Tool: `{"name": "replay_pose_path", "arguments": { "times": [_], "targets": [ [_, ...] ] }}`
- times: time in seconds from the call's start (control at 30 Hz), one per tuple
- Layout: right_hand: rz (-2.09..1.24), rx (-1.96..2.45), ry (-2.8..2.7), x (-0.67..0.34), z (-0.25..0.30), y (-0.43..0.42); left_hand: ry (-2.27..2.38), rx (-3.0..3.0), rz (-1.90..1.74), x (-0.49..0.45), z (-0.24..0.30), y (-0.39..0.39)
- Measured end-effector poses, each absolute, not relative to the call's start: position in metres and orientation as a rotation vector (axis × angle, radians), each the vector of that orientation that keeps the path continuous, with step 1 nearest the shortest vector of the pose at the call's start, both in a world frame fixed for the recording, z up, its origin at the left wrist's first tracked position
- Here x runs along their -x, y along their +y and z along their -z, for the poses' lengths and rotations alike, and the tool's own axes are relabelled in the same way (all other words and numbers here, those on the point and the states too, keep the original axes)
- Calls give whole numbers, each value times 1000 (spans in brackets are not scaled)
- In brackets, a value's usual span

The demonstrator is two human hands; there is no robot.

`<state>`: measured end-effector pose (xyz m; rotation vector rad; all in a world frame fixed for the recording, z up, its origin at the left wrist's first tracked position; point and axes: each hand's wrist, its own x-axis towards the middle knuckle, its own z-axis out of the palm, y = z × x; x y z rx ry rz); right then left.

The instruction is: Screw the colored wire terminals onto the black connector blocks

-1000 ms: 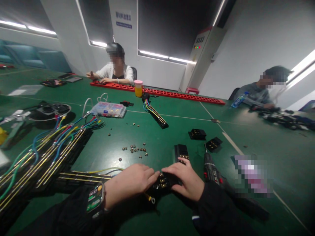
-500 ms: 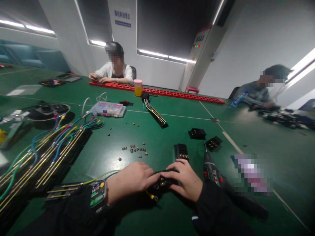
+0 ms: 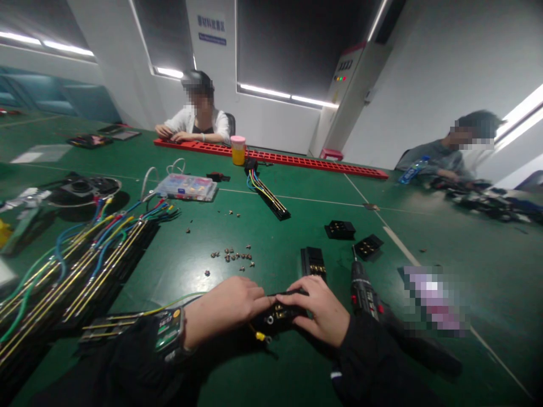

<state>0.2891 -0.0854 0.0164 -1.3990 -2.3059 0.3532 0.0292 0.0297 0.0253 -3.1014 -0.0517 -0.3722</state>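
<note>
One green tabletop (image 3: 271, 240) spans the scene, a cordless drill (image 3: 363, 294) lying near right. At near centre, the right hand (image 3: 321, 312) grasps a black terminal block (image 3: 280, 311); the left hand (image 3: 237, 305) has fingertips at its left end, whether gripping I cannot tell. A yellow ring terminal (image 3: 261, 337) shows just nearer; small screws (image 3: 228, 258) lie farther left.

Both hands (image 3: 233, 302) (image 3: 324, 311) curl inward side by side, palms down and almost meeting.

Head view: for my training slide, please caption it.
Bare right hand grips a black block with brass-coloured contacts, bare left hand at its left end, near a black-and-red drill.
</note>
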Motion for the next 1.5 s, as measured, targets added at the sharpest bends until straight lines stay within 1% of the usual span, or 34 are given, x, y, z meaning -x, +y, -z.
{"name": "replay_pose_path", "arguments": {
  "times": [0.17,0.5,0.73,1.13,1.5],
  "targets": [
    [-380,1450,-2284,-288,-17,-86,-29,3105,451,-28,-21,32],
    [-438,1448,-2257,-288,-12,-86,-79,3148,382,-30,-24,28],
    [-456,1476,-2234,-287,-11,-89,-53,3111,483,-30,-19,27],
    [-461,1500,-2256,-285,-14,-90,-43,3118,454,-30,-21,27],
    [-467,1493,-2241,-283,-14,-88,-185,3117,484,-31,-18,25]
  ]
}}
